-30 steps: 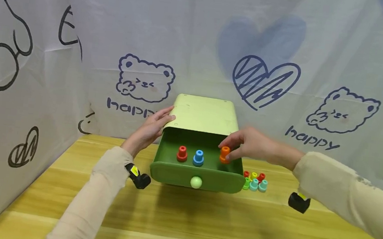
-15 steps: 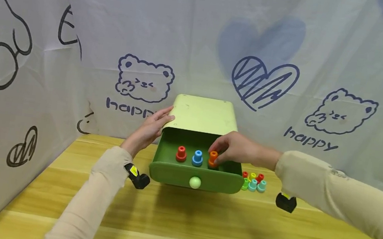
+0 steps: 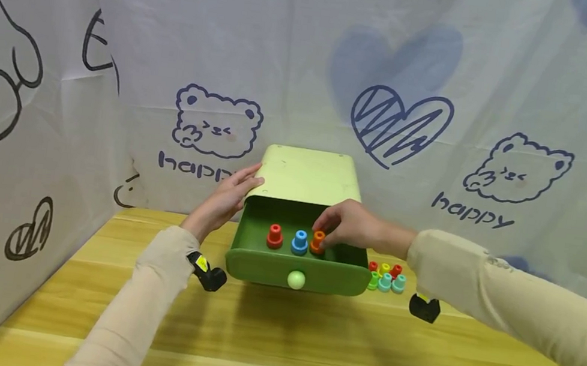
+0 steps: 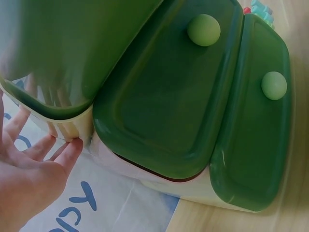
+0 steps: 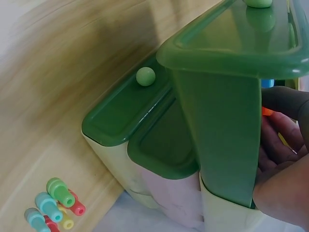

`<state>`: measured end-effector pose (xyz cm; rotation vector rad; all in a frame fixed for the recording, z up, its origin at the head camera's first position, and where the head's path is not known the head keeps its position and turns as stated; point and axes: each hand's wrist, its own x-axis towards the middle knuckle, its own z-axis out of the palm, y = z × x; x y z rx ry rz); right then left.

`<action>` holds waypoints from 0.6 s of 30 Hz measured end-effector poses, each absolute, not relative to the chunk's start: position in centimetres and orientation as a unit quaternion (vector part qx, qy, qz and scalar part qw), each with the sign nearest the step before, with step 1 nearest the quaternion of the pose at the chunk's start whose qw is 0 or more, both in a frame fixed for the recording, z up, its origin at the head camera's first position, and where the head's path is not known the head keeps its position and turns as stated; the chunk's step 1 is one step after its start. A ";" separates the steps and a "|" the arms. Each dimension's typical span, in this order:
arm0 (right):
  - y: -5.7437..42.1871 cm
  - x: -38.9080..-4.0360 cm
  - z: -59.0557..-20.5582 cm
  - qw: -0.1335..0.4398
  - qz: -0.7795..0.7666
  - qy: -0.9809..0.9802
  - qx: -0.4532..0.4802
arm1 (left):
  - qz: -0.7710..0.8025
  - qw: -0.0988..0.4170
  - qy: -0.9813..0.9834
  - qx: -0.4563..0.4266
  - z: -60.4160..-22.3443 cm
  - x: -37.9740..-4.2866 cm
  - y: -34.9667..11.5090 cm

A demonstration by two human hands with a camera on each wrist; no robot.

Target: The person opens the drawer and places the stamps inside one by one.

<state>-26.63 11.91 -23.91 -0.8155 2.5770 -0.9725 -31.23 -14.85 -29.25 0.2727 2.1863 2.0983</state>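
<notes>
R hand (image 3: 352,223) is pinching an orange stepped plastic peg (image 3: 317,244), upright inside the pulled-out dark-green plastic drawer (image 3: 262,269), w/ fingers narrow round it; a sky-blue stepped plastic peg (image 3: 300,243) is standing just beside it at 9 o'clock, & a red stepped plastic peg (image 3: 274,237) is standing further out the same way; can't tell if orange & blue are touching; L hand (image 3: 220,202) is resting at 9 o'clock of the pale-yellow box-shaped cabinet (image 3: 310,176), fingers spread; L wrist cam is showing fingertips touching the cabinet's side nr its front edge, plus two lower dark-green drawers (image 4: 164,92) sitting closed, which head cam isn't showing; six small coloured plastic pegs (image 3: 385,282) are standing on the wood-grain table (image 3: 307,347) at 3 o'clock of the pulled-out drawer; in R wrist cam the drawer's side is hiding all but a sliver of orange; head cam is giving most of that peg.
</notes>
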 end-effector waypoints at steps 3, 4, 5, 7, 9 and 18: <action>12.1 -26.5 -24.1 0.129 -0.338 0.889 -0.281 | 0.681 0.050 0.725 0.088 -29.4 -31.2 -14.8; 12.2 -26.5 -24.1 0.128 -0.339 0.888 -0.283 | 0.682 0.049 0.724 0.090 -29.5 -31.2 -14.7; 12.3 -26.4 -24.1 0.127 -0.343 0.887 -0.281 | 0.683 0.049 0.723 0.090 -29.5 -31.2 -14.6; 12.6 -26.3 -23.9 0.123 -0.350 0.885 -0.280 | 0.685 0.046 0.722 0.092 -29.6 -31.3 -14.6; 13.0 -26.0 -23.6 0.119 -0.361 0.883 -0.274 | 0.690 0.043 0.716 0.096 -29.7 -31.2 -14.6; 14.9 -23.3 -22.1 0.084 -0.414 0.868 -0.261 | 0.700 0.040 0.705 0.106 -29.5 -31.3 -14.7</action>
